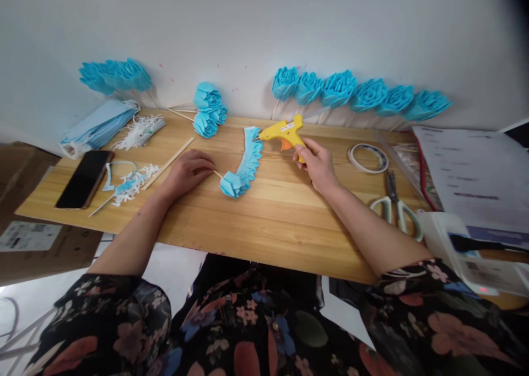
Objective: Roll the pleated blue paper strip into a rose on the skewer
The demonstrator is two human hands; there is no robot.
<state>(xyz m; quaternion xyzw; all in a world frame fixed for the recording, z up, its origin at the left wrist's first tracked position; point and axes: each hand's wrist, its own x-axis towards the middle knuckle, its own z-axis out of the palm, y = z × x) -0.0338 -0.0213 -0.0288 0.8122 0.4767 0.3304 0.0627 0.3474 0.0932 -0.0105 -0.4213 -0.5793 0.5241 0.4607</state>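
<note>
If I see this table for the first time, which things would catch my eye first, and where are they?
Probably the yellow glue gun in the right hand, its nozzle at the far end of the curved blue strip mid-table. Next, the blue flowers along the wall: six at the right, others at the left and centre. The left hand holds the strip's stick.

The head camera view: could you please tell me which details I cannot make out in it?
All in the head view:
Stick: one end is hidden by the left hand.
Glue gun: part of its handle is covered by the right hand.
Nozzle tip: too small to tell whether glue is coming out.
Paper: print too blurred to read.
Cardboard box: cut off by the left edge.
</note>
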